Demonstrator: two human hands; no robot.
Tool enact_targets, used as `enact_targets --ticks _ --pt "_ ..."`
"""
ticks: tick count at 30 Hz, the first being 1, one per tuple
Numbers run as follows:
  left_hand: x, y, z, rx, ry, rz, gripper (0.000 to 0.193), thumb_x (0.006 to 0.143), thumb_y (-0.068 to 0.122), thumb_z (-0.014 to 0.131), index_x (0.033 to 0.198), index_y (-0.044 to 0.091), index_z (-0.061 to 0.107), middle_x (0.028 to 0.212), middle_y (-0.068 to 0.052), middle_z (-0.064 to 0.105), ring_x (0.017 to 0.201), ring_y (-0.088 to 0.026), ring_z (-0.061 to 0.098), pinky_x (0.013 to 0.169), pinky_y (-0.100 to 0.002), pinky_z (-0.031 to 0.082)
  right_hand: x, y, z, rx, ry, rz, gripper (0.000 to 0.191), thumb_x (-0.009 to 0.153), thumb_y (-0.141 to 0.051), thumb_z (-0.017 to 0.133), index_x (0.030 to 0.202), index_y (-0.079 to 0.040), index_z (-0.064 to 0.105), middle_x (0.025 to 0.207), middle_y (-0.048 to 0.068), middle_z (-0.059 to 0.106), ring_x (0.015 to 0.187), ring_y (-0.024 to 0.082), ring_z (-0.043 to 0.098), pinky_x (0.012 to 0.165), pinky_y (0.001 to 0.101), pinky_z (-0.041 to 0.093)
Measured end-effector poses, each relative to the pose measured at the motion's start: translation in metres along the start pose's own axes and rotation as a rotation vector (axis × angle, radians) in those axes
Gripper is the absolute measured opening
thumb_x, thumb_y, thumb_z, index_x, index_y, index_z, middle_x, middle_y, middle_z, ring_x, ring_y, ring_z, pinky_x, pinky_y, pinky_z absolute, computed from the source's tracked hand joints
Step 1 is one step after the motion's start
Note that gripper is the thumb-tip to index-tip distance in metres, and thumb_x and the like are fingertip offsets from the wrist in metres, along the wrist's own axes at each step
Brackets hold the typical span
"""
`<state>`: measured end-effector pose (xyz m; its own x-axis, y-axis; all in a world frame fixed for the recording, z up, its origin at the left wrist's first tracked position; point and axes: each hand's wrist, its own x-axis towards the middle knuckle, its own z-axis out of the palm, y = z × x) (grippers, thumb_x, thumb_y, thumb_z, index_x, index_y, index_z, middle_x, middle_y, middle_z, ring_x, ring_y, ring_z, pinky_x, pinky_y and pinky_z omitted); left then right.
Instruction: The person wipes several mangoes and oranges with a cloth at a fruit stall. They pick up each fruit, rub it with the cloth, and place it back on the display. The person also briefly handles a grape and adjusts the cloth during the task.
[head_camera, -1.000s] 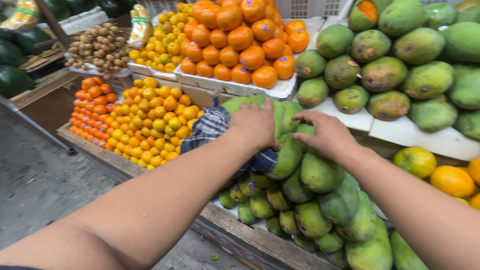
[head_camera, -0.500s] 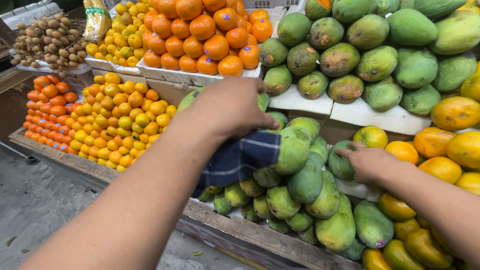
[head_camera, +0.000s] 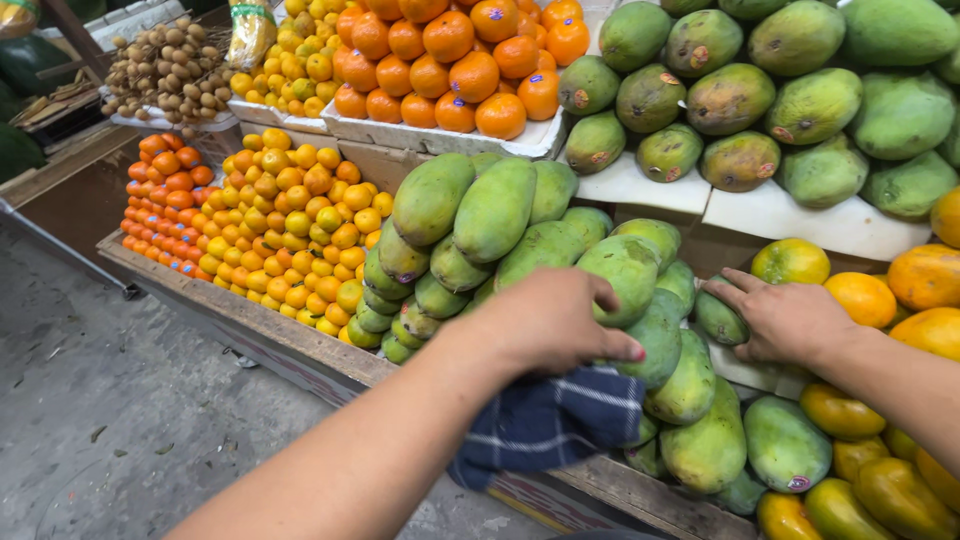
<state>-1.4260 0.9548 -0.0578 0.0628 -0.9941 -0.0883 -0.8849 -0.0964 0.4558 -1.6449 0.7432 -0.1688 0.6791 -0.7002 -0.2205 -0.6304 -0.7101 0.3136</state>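
Note:
My left hand (head_camera: 548, 322) is closed on a dark blue checked cloth (head_camera: 548, 425) that hangs down over the front of a heap of long green mangoes (head_camera: 470, 215). Its fingers lie against one green mango (head_camera: 628, 275) near the top of the heap. My right hand (head_camera: 785, 318) rests with its fingers spread on a small green mango (head_camera: 716, 318) at the right side of the same heap, beside yellow-orange mangoes (head_camera: 880, 300).
Round green mangoes (head_camera: 780, 95) sit on a white shelf behind. Oranges (head_camera: 450, 60) fill a tray at the back; small yellow and orange citrus (head_camera: 290, 215) lie to the left. A wooden crate edge (head_camera: 300, 345) borders the stall, with grey pavement (head_camera: 110, 420) below.
My left hand has pulled the cloth down and toward me, off the mango heap, so more green mangoes show. My right hand has shifted right onto a small mango. The view has swung.

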Motion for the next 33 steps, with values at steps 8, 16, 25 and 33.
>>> enact_targets --ticks 8,16,25,33 --pt "0.017 0.005 0.054 -0.307 -0.11 0.016 0.057 0.072 0.052 0.081 0.107 0.006 0.079 0.093 -0.016 0.078 0.086 -0.024 0.075 0.082 -0.035 0.058 -0.027 0.008 0.032 0.327 0.449 0.057 0.094 0.065 -0.045 0.084 0.15 -0.033 0.047 0.146 -0.003 0.056 0.111 0.027 0.069 0.09 0.0414 0.059" --pt "0.034 0.003 0.076 -0.616 -0.246 -0.127 0.043 0.08 0.042 0.081 0.102 0.005 0.08 0.091 -0.009 0.079 0.08 -0.015 0.072 0.073 -0.029 0.057 -0.053 -0.007 0.064 1.691 0.574 0.366 0.076 0.074 -0.013 0.082 0.146 -0.016 0.057 0.122 0.006 0.069 0.101 0.018 0.071 0.082 0.0391 0.059" --pt "0.032 -0.01 0.086 -0.751 -0.291 -0.072 0.041 0.084 0.039 0.079 0.107 0.005 0.078 0.088 -0.003 0.076 0.078 -0.01 0.067 0.072 -0.027 0.056 -0.058 0.005 0.009 1.801 0.678 0.227 0.072 0.075 -0.008 0.08 0.144 -0.013 0.06 0.122 0.006 0.068 0.101 0.018 0.069 0.081 0.038 0.062" --pt "0.012 -0.018 0.08 -0.795 -0.232 -0.08 0.041 0.084 0.04 0.08 0.107 0.006 0.078 0.082 -0.004 0.074 0.073 -0.01 0.066 0.069 -0.026 0.053 0.037 -0.011 -0.101 0.535 1.04 -0.33 0.08 0.064 -0.03 0.089 0.138 -0.02 0.061 0.131 0.01 0.066 0.113 0.032 0.069 0.096 0.0441 0.057"
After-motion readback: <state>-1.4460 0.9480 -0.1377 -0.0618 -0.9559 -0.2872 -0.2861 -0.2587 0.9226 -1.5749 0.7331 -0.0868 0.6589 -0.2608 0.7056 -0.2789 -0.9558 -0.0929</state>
